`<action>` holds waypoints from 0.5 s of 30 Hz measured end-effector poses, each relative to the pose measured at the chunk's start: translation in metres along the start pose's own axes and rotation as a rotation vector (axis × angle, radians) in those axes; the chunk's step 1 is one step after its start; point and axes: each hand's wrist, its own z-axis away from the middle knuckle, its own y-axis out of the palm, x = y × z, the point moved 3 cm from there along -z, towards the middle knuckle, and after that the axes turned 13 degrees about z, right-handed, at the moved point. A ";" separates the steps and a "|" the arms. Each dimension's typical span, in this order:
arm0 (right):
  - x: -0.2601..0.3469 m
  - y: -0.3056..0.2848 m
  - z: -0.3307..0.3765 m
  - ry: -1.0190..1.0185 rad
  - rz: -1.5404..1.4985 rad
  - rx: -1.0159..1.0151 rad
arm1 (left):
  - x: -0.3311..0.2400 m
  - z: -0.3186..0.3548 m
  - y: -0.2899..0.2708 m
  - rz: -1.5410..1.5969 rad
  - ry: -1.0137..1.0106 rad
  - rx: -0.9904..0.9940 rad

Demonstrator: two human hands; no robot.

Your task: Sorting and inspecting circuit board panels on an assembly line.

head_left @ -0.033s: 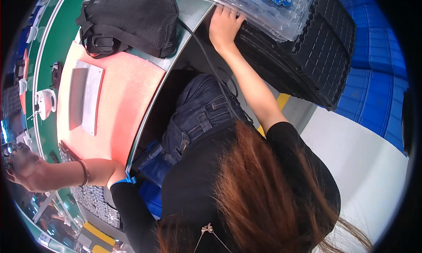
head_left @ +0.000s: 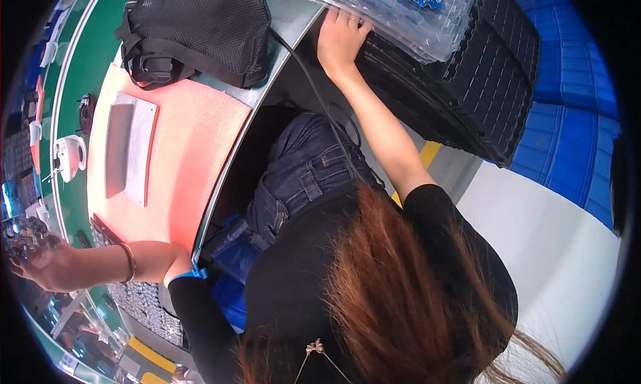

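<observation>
Left hand (head_left: 55,268): fingers curled round dark part (head_left: 30,239), nine o'clock; slack hold could drop it.
Right hand (head_left: 340,42): twelve o'clock, by clear trays (head_left: 431,42); cannot tell fingers' grip; tugging could topple them.

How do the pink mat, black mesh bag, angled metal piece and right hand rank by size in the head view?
1. Pink mat, largest
2. Black mesh bag, cropped at the top
3. Angled metal piece
4. Right hand, smallest
</observation>
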 end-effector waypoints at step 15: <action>0.010 0.015 0.007 -0.023 -0.085 0.058 | -0.006 -0.010 -0.015 0.147 -0.125 0.099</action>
